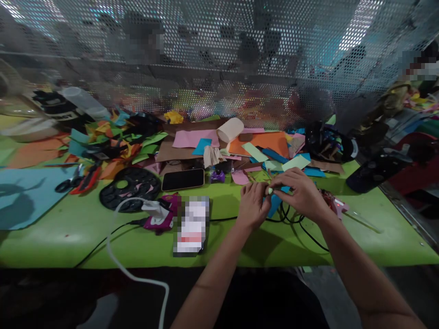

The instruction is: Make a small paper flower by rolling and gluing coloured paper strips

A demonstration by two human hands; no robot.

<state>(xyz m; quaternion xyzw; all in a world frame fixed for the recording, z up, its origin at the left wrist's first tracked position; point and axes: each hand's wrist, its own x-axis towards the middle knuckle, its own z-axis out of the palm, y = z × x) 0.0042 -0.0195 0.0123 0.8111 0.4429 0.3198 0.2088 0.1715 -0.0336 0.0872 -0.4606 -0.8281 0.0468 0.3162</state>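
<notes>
Over the green table (pixel 226 256), my left hand (pixel 253 204) and my right hand (pixel 303 194) meet fingertip to fingertip. Between them is a small pale green piece (pixel 270 190), pinched from both sides; it looks like paper, but the fingers hide most of it. Just beneath my hands lies a strip of blue paper (pixel 274 208) beside a black cable (pixel 288 217). To the right of my right hand, partly behind the wrist, rests a pink glue gun (pixel 339 205) with a clear glue stick (pixel 365 221) reaching from it.
Left of my hands are a lit phone (pixel 192 226), a dark phone (pixel 183 179), a purple power strip (pixel 161 218) and a black palette (pixel 118 194). Scissors (pixel 70 179) and a red cutter (pixel 86 179) lie farther left. Coloured paper scraps (pixel 260 144) line the back under a perforated metal screen (pixel 206 59).
</notes>
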